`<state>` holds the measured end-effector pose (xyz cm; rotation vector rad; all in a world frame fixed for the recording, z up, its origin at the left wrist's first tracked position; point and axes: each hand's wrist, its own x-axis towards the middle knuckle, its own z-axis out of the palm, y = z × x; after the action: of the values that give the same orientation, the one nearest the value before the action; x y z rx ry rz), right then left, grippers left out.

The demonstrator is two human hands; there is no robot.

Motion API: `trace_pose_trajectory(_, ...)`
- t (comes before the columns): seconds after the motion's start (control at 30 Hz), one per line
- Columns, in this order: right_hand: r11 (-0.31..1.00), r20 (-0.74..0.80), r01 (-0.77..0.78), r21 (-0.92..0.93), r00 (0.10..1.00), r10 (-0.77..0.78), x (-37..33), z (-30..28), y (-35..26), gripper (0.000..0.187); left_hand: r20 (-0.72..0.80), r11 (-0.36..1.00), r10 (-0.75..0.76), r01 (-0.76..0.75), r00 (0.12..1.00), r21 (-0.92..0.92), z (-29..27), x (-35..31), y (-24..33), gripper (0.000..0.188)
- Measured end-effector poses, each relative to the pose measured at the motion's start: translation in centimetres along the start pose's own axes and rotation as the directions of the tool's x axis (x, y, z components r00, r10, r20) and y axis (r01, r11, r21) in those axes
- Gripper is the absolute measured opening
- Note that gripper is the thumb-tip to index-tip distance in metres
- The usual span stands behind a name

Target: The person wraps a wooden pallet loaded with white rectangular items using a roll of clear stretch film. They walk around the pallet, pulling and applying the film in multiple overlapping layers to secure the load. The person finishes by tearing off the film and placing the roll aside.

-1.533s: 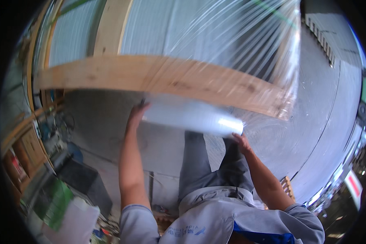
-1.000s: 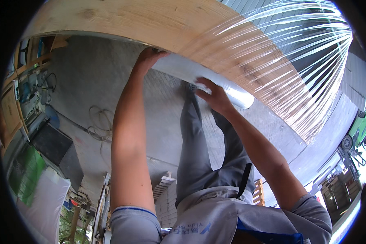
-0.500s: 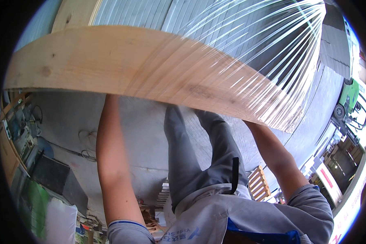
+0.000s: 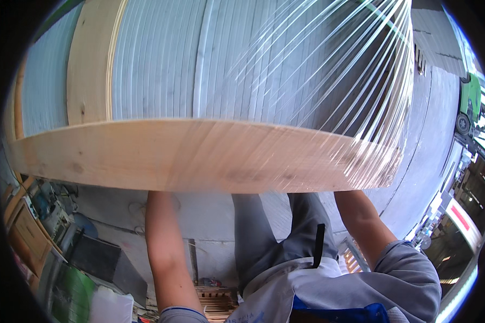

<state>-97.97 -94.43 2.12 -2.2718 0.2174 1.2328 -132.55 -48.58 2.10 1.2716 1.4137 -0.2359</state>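
A long pale wooden board (image 4: 134, 153) spans the view in front of me, its curved look coming from the lens. Clear stretch film (image 4: 380, 91) fans over its right part and gathers toward the upper right. My left forearm (image 4: 170, 253) reaches up to the board's lower edge left of the middle, and my right forearm (image 4: 364, 223) meets that edge farther right. Both hands are hidden behind the board, so their grip does not show. Beyond the board stand several closely packed grey-white slabs (image 4: 156, 64), with an upright wooden plank (image 4: 89, 70) among them.
A green forklift (image 4: 468, 105) stands at the far right. At the lower left are a dark box (image 4: 94, 258), a green object (image 4: 73, 290) and a white translucent block (image 4: 112, 306). Wooden slats (image 4: 216, 304) lie behind me, and grey concrete floor (image 4: 415, 129) runs along the right.
The board now sits lower in the view and more level. More of the slabs and the upright plank shows above it. My forearms still reach to its lower edge.
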Motion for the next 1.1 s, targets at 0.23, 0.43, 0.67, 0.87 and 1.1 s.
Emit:
trace_pose_trajectory(0.23,0.995,0.006,0.073,0.073,0.997,-0.073,-0.4,2.1,-0.4,0.051,0.006,0.998,-0.041,0.04,0.999,0.046,-0.6,0.3,1.6,0.05)
trace_pose_trajectory(0.43,0.986,-0.037,0.094,0.139,0.995,-0.089,-11.0,-0.4,1.0,0.053,-0.015,0.994,-0.091,0.091,0.996,0.055,-1.1,-3.5,3.9,0.047)
trace_pose_trajectory(0.67,0.93,-0.105,-0.083,0.358,0.986,0.128,-24.2,-6.4,-2.7,0.059,-0.003,0.999,0.013,-0.013,1.0,0.041,-4.4,-17.1,9.9,0.043)
trace_pose_trajectory(0.87,0.851,-0.114,0.047,0.524,0.993,0.016,-31.3,-12.0,-8.0,0.057,-0.111,0.981,0.121,-0.102,0.986,0.164,-6.0,-25.3,17.8,0.038)
trace_pose_trajectory(1.1,0.902,-0.375,0.198,0.385,0.926,-0.043,-33.8,-17.0,-14.9,0.064,-0.102,0.965,0.221,-0.202,0.97,0.165,-6.8,-28.0,26.8,0.034)
